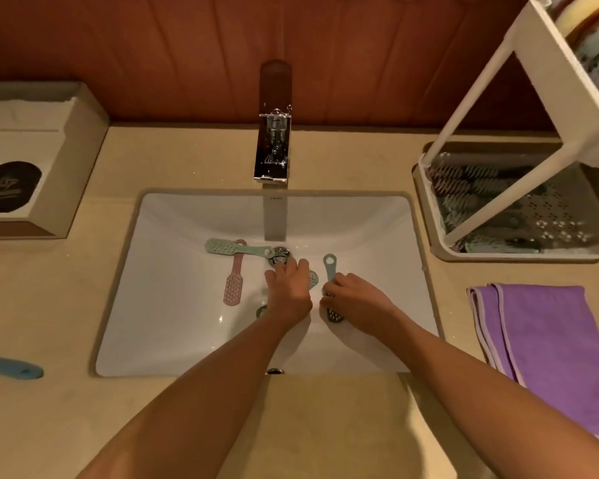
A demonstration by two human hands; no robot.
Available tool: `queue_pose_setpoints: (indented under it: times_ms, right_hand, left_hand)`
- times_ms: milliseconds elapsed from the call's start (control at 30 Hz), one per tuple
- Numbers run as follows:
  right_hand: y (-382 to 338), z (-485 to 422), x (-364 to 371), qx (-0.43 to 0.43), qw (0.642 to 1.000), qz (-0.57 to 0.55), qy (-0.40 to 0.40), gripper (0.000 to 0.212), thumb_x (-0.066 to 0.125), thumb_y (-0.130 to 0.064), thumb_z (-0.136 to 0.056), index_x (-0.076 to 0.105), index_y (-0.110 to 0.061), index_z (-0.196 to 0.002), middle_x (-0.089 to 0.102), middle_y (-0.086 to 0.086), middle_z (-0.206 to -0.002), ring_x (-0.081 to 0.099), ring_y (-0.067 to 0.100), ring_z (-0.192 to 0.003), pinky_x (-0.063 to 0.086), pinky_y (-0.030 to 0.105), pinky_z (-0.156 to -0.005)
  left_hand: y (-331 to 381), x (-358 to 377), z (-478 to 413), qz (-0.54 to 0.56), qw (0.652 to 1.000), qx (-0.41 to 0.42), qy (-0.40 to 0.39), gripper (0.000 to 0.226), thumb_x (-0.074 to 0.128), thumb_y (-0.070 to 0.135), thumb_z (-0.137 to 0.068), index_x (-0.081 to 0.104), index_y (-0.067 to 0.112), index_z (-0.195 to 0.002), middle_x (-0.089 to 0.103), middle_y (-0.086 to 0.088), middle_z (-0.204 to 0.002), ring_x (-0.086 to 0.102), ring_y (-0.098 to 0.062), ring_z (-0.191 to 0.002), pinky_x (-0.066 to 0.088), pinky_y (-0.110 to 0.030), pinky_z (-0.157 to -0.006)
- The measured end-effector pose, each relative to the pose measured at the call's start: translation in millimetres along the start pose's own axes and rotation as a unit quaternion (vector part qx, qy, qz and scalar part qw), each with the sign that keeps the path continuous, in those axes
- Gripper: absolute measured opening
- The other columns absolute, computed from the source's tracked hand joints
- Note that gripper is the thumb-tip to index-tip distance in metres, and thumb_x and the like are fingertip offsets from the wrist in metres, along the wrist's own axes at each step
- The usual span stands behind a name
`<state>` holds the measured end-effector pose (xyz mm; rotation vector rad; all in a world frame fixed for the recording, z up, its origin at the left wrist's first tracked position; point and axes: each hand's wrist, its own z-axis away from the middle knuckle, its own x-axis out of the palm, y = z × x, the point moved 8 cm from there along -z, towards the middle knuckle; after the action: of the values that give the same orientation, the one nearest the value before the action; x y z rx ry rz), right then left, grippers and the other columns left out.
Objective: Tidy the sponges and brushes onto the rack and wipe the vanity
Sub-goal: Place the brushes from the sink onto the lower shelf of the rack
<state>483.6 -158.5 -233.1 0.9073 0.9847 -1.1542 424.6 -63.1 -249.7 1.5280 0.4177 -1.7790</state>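
**Fishing the brushes out of the basin**

Both hands are down in the sink basin (173, 323), set in the middle of the bench (66, 305). The right hand (355, 299) has its fingers pinched on a blue-grey brush (329, 267), ringed handle pointing to the back edge and bristle head towards the front. The left hand (288, 293) lies over a teal brush (313, 280) just in front of the drain (280, 257). I can't tell whether it has closed round it.

A mint-green brush (222, 246) and a pink brush (233, 288) lie crossed in the basin's left half, untouched.

To my eye the sensible way is to get a firm hold on each handle, since wet plastic on glazed ceramic probably slips. Then lift clear of the basin wall before swinging to the rack (429, 216) at the back right corner, whose lower tray already holds brushes. The purple cloth (547, 340) waits by the right edge for wiping.
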Motion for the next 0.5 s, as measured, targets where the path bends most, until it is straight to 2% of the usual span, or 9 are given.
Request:
queue_pose_setpoints:
  times_ms: [67,133,200,300,400,500]
  right_hand:
    - [-1,0,-1,0.0,1.0,0.009,0.029,0.025,0.081,-0.012,-0.08,0.075,-0.019,-0.103,0.067,0.004,-0.095,0.059,0.024,-0.087,0.049,0.036,-0.072]
    - [-2,1,-12,0.004,0.998,-0.002,0.07,0.024,0.084,-0.007,-0.072,0.075,-0.016,-0.092,0.062,0.005,-0.08,0.056,0.025,-0.077,0.043,0.038,-0.063]
    - [-5,4,-28,0.022,0.996,-0.036,0.075,0.02,0.077,-0.008,-0.079,0.076,-0.017,-0.096,0.061,0.006,-0.081,0.055,0.027,-0.08,0.039,0.039,-0.065]
    - [-3,11,-51,0.057,0.992,-0.084,0.075,0.027,0.067,-0.01,-0.087,0.077,-0.022,-0.109,0.067,0.006,-0.096,0.055,0.029,-0.091,0.036,0.039,-0.072]
    - [-2,24,-72,0.083,0.987,-0.095,0.095,0.026,0.077,-0.013,-0.08,0.079,-0.024,-0.104,0.069,0.006,-0.094,0.06,0.03,-0.089,0.033,0.036,-0.068]
    - [0,48,-99,0.111,0.975,-0.1,0.164,0.033,0.087,-0.011,-0.068,0.081,-0.025,-0.097,0.066,0.002,-0.082,0.059,0.027,-0.08,0.036,0.035,-0.065]
  left_hand:
    - [-5,-6,3,0.041,0.999,0.008,0.004,0.041,0.06,0.007,-0.078,0.049,0.018,-0.116,0.049,-0.007,-0.124,0.049,-0.032,-0.11,0.035,-0.042,-0.086]
    - [-7,-14,8,0.078,0.997,0.026,-0.006,0.034,0.059,0.003,-0.078,0.046,0.021,-0.104,0.048,-0.004,-0.114,0.053,-0.029,-0.093,0.035,-0.038,-0.075]
    - [-11,-23,13,0.107,0.994,0.037,-0.015,0.032,0.059,0.001,-0.081,0.041,0.024,-0.095,0.046,0.0,-0.107,0.052,-0.026,-0.081,0.036,-0.037,-0.067]
    - [-12,-44,24,0.129,0.989,0.066,0.007,0.031,0.064,0.006,-0.084,0.041,0.026,-0.09,0.048,0.003,-0.1,0.051,-0.024,-0.076,0.045,-0.041,-0.063]
    - [-5,-64,38,0.136,0.987,0.089,0.006,0.023,0.065,0.011,-0.087,0.047,0.022,-0.096,0.05,-0.001,-0.106,0.054,-0.026,-0.08,0.05,-0.046,-0.068]
    - [12,-88,52,0.157,0.979,0.128,0.006,0.015,0.06,0.011,-0.091,0.051,0.02,-0.101,0.05,-0.001,-0.105,0.054,-0.026,-0.085,0.048,-0.044,-0.072]
